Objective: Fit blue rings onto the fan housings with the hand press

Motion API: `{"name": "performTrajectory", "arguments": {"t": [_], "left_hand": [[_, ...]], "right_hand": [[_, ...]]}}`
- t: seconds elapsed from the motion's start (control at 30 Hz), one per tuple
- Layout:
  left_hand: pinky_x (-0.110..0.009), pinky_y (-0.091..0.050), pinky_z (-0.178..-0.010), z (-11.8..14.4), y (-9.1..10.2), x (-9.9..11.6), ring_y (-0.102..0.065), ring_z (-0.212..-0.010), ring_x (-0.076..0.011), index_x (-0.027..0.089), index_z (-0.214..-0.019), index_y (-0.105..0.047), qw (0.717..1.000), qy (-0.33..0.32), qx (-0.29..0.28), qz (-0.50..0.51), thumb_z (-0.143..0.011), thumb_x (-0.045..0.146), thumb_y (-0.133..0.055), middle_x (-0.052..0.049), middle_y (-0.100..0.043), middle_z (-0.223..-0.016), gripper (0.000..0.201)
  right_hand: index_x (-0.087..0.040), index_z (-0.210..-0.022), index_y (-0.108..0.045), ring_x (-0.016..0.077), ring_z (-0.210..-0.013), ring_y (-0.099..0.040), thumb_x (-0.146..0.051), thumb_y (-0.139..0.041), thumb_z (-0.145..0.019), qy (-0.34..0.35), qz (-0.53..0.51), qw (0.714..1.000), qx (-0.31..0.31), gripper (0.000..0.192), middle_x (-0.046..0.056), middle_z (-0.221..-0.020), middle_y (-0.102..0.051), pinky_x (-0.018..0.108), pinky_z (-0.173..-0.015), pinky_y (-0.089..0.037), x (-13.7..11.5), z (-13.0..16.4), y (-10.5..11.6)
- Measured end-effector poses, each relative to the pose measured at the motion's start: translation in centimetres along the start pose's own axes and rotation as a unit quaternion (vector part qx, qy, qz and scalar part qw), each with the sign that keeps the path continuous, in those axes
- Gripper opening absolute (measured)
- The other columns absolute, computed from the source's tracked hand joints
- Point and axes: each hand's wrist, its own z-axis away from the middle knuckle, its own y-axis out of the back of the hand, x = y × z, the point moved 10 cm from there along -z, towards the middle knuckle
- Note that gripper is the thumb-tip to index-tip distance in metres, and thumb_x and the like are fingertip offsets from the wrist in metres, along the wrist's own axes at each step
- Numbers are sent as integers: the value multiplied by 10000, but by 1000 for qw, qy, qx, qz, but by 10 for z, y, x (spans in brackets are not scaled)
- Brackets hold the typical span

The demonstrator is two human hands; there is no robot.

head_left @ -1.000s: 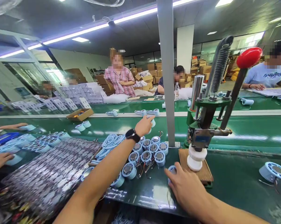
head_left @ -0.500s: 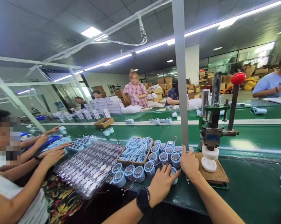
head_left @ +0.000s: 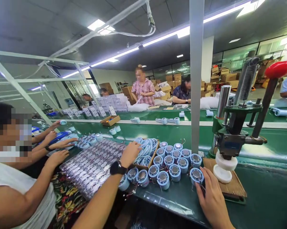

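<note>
- Left hand (head_left: pixel 129 153): wears a black wristwatch (head_left: pixel 116 167); fingers loosely spread, resting on the near edge of a shallow cardboard box of pale blue ring-shaped covers (head_left: pixel 146 149); grips nothing.
- Right hand (head_left: pixel 211 194): fingers extended, tips touching one round pale blue plastic motor housing with a metal centre (head_left: pixel 196 175); no closed grasp.
- That housing: rightmost of a cluster of like housings (head_left: pixel 172 162) on the green bench top (head_left: pixel 264 194), just left of the wooden pad.
- Green hand press with red knob lever (head_left: pixel 238 133): on a wooden pad, right of the cluster.
- Grey metal post (head_left: pixel 196 79): upright behind the cluster.
- Clear plastic blister tray (head_left: pixel 93 167): left of the box.
- Neighbouring person's hand (head_left: pixel 58 157): at the tray's left edge.
</note>
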Motion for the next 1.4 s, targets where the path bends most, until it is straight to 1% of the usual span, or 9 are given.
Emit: {"name": "performTrajectory", "arguments": {"t": [0.1,0.27,0.5,0.63,0.77,0.83,1.1,1.27,1.4], "left_hand": [[-431,-576,-867,-9,-14,-41,-676,-991,-215,159,-1151,-640,999,25,-30,-1,-955,344,-649,-72,-673,-1158,269],[-435,-544,-885,-10,-22,-47,-683,-915,-247,157,-858,-709,999,20,0,43,-916,396,-633,-82,-715,-936,257],[-412,-568,-823,-2,29,-47,-700,-853,-280,210,-747,-702,977,16,166,137,-895,497,-453,-104,-718,-883,407],[-429,-558,-922,60,46,21,-695,-980,-261,211,-888,-701,950,-5,260,173,-959,397,-511,-83,-720,-1008,275],[-331,-599,-892,136,15,168,-717,-1022,-205,227,-939,-700,903,-234,228,279,-958,138,-543,-63,-760,-1058,181],[-341,-606,-905,151,-11,206,-695,-1110,-225,210,-929,-689,903,-232,185,310,-969,114,-510,-98,-751,-1147,206],[-517,-599,-914,131,-66,207,-651,-1169,-339,200,-1346,-546,942,-78,56,321,-888,258,-671,-152,-677,-1303,479],[-425,-625,-858,140,-23,199,-725,-1070,-283,212,-1516,-345,924,-33,158,346,-965,422,-597,-152,-727,-1201,641],[-394,-622,-872,152,20,204,-750,-1027,-260,225,-1596,-108,901,-101,208,368,-921,427,-673,-142,-758,-1142,903]], "right_hand": [[-165,-1369,-453,309,-1201,-558,-387,-346,-1030,-4,-1,1000,-9,419,184,-1313,-554,462,-941,-521,-4,-3,5],[-171,-1332,-506,302,-1082,-608,-304,-432,-1002,-18,16,998,-53,363,154,-1185,-647,467,-898,-513,1,-5,-12],[-184,-1298,-509,264,-1068,-635,-268,-487,-966,-30,-20,997,-71,343,125,-1154,-656,430,-910,-549,-2,15,4],[-206,-1323,-494,229,-1092,-657,-228,-510,-941,-71,-102,989,-79,383,127,-1211,-615,342,-881,-584,0,38,25],[-211,-1281,-522,211,-1021,-688,-221,-554,-916,-105,-123,984,-80,367,112,-1158,-625,292,-824,-601,8,51,36],[-211,-1277,-526,214,-1030,-687,-226,-572,-908,-114,-128,982,-82,372,110,-1156,-631,299,-845,-600,11,52,37],[-196,-1302,-505,233,-1095,-673,-250,-577,-911,-122,-115,981,-101,401,132,-1203,-628,326,-882,-599,14,56,28],[-181,-1379,-476,262,-1172,-648,-306,-581,-927,-107,-104,981,-123,480,162,-1296,-604,361,-911,-592,11,55,33],[-189,-1374,-533,292,-1206,-615,-334,-576,-939,-138,-145,977,-77,460,182,-1344,-585,414,-955,-565,9,42,75]]}}
